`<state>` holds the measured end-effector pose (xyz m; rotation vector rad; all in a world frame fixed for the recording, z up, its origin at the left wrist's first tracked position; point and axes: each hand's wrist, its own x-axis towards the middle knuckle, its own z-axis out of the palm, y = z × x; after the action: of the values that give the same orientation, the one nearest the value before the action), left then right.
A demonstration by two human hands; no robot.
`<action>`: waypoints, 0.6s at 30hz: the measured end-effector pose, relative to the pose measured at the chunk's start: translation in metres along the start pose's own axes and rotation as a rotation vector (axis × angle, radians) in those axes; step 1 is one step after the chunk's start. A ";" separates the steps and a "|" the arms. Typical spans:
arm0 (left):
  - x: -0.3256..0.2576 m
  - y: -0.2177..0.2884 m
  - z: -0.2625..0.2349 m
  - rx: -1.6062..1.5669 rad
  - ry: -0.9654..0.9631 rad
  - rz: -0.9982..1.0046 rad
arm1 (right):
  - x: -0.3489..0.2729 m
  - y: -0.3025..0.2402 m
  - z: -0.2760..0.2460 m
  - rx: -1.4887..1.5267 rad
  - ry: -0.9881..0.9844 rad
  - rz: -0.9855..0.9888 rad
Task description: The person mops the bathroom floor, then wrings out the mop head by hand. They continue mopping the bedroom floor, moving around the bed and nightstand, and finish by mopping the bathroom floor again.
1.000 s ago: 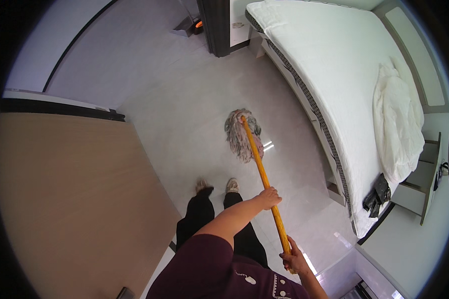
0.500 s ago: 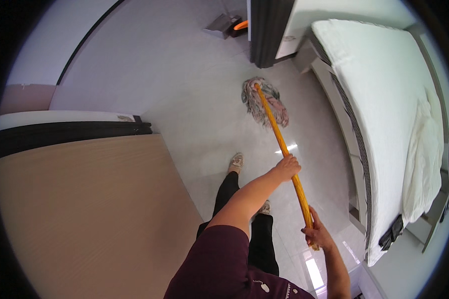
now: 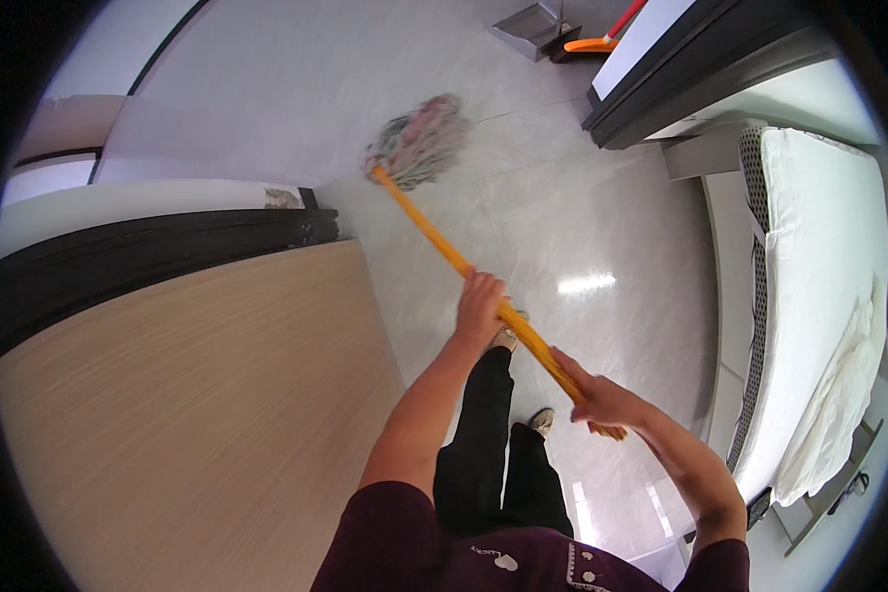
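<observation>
Both hands, left hand (image 3: 481, 304) and right hand (image 3: 602, 400), are gripping the stiff orange mop handle (image 3: 434, 240) mid-shaft and near the end; soft stringy mop head (image 3: 419, 141) is probably dragging heavy on the glossy floor (image 3: 562, 207).

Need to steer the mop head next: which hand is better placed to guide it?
The left hand. It grips the yellow handle farther down, nearer the mop head on the tiled floor. The right hand holds the handle's top end, close to the body.
</observation>
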<state>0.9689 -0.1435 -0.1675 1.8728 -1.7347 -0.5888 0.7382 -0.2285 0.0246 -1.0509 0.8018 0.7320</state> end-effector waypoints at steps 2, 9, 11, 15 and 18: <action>-0.030 -0.028 -0.020 0.071 0.025 -0.061 | 0.025 -0.018 0.011 -0.011 -0.073 -0.006; -0.077 -0.019 -0.034 0.107 -0.094 -0.089 | 0.023 0.007 0.050 0.277 -0.137 -0.003; -0.091 0.011 -0.014 0.039 -0.150 -0.046 | -0.009 0.033 0.057 0.211 -0.131 0.071; -0.128 0.088 0.039 -0.129 -0.301 0.047 | -0.093 0.103 0.072 0.227 -0.045 0.189; -0.147 0.172 0.059 -0.273 -0.311 0.138 | -0.166 0.144 0.100 0.353 0.054 0.260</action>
<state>0.7860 -0.0098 -0.1088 1.5213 -1.8468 -1.0491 0.5544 -0.1108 0.1277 -0.6572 1.0836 0.7487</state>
